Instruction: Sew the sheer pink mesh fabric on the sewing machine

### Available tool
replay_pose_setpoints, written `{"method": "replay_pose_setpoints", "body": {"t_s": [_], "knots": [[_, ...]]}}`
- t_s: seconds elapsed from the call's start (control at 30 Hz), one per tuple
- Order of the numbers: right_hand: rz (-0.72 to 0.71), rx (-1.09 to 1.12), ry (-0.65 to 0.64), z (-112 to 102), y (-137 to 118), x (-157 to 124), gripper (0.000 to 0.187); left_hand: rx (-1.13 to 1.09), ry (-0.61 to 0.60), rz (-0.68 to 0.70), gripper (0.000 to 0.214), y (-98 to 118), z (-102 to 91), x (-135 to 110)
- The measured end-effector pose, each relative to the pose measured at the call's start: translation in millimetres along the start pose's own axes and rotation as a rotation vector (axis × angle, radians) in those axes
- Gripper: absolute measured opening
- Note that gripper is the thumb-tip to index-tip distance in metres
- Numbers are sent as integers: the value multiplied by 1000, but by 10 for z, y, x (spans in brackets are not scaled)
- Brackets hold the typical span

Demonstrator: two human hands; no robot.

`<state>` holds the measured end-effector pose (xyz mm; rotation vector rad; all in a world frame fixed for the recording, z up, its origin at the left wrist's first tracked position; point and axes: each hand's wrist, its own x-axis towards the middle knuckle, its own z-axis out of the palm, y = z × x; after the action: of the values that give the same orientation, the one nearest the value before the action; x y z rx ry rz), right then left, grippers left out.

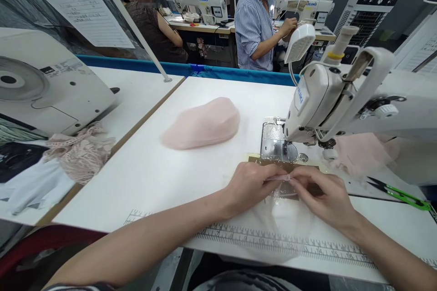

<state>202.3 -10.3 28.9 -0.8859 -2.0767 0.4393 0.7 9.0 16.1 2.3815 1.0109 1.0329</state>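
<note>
My left hand (251, 186) and my right hand (324, 198) meet just in front of the sewing machine's needle plate (273, 145). Both pinch a thin strip of pale pink lace (282, 177) between their fingertips. A sheer, nearly see-through piece of fabric (276, 229) hangs from the strip and drapes over the table's front edge, across the printed ruler (239, 236). The white sewing machine head (327, 95) stands right behind the hands.
A stack of pink fabric pieces (203, 123) lies at the table's middle. Green thread snips (399, 193) rest at right, more pink fabric (362, 152) under the machine arm. A second machine (44, 86) and lace trim (82, 150) sit at left. Two people sew behind.
</note>
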Motion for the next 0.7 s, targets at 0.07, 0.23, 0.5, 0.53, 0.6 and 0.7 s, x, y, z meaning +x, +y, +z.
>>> {"method": "replay_pose_setpoints", "body": {"t_s": [0.07,0.23,0.5,0.53,0.6,0.7], "knots": [[-10,-2,0,-8,1,6,16,11,5,20,18,0,-9,3],[-48,-25,-3,-27,0,24,20,55,46,90,22,6,-29,22],[-295,-180,107,-67,-5,27,27,175,140,245,20,71,-34,29],[-344,-230,110,-79,-9,29,28,178,146,248,21,85,-29,27],[-435,-328,101,-112,-23,31,28,191,172,276,19,110,-22,27],[-552,-436,39,-170,-53,31,25,212,185,330,14,133,-29,29]]}}
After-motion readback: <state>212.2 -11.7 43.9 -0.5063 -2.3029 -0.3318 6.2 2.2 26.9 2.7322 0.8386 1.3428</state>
